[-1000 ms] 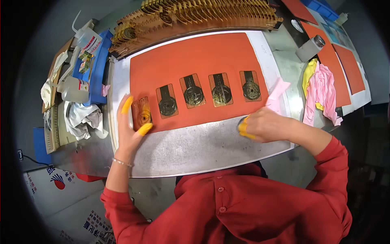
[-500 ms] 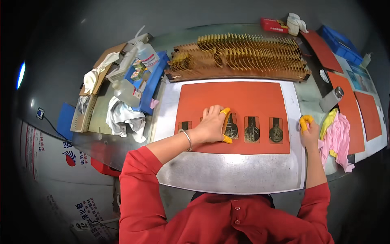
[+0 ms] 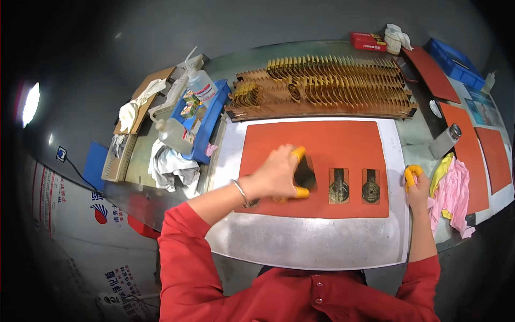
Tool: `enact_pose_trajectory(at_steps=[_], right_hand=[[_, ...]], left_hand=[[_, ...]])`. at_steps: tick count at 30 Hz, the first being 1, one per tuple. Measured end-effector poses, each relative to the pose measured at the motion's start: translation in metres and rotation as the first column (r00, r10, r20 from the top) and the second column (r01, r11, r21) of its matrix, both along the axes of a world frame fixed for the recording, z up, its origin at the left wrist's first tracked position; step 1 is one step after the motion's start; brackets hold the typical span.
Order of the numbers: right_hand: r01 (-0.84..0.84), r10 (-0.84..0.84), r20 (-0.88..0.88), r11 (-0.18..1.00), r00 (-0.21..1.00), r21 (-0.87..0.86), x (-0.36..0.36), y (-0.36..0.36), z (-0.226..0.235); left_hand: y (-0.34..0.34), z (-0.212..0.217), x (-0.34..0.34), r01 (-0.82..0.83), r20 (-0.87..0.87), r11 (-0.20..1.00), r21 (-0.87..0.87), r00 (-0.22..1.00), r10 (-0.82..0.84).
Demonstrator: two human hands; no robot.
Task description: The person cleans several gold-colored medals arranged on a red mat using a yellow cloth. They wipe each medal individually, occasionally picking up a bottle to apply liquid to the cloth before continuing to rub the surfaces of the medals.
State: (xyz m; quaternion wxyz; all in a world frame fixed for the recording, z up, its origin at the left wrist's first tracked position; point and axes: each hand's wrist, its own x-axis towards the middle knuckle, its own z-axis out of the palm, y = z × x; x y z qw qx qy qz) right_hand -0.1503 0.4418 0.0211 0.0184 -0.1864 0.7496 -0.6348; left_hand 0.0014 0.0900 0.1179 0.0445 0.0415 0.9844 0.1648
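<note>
My left hand (image 3: 273, 174) reaches over an orange-red mat (image 3: 268, 137). Its thumb and a finger, both in yellow finger covers, pinch a small dark rectangular plate (image 3: 306, 174) by opposite edges; the plate is blurred and looks tilted. Two similar plates with a dark round mark and a stem, one in the middle (image 3: 338, 188) and one at the right (image 3: 370, 188), lie flat on the mat. Part of another dark piece (image 3: 252, 204) shows under my left wrist. My right hand (image 3: 418, 188), fingers curled, rests beside the mat's right side; the inside of its grip is hidden.
A rack (image 3: 322, 112) of upright gold-coloured plates stands behind the mat. To the left are a blue tray (image 3: 206, 142), squeeze bottles (image 3: 203, 86) and white cloths (image 3: 174, 166). On the right are a grey bottle (image 3: 445, 142) and a pink cloth (image 3: 456, 188).
My left hand has shifted slightly, and the pinched plate now looks tilted out of its place in the row. My right hand stays curled at the side. The whole view has shifted a little.
</note>
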Motion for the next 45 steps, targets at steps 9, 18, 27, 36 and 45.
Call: enact_pose_trajectory(at_steps=[9,18,27,36,45], right_hand=[[0.003,0.003,0.074,0.997,0.997,-0.080,0.001,-0.002,-0.005],[0.014,0.000,0.123,0.993,0.992,-0.116,-0.003,0.001,-0.004],[0.067,-0.046,0.153,0.988,0.987,-0.138,-0.006,0.009,-0.008],[0.026,-0.016,0.083,0.992,0.996,-0.121,-0.010,0.003,-0.016],[0.064,-0.064,-0.017,0.998,0.998,0.007,-0.004,-0.003,-0.002]], left_hand=[[-0.152,0.065,-0.098,-0.140,-0.163,0.825,-0.548,0.985,0.059],[-0.158,0.065,-0.137,0.045,0.149,0.826,-0.562,0.988,0.047],[-0.097,0.055,-0.041,-0.002,-0.143,0.993,-0.121,0.990,-0.015],[-0.034,-0.041,0.063,-0.054,-0.082,0.998,-0.009,0.995,0.053],[-0.021,-0.023,0.060,0.036,-0.088,0.996,-0.082,0.995,-0.043]])
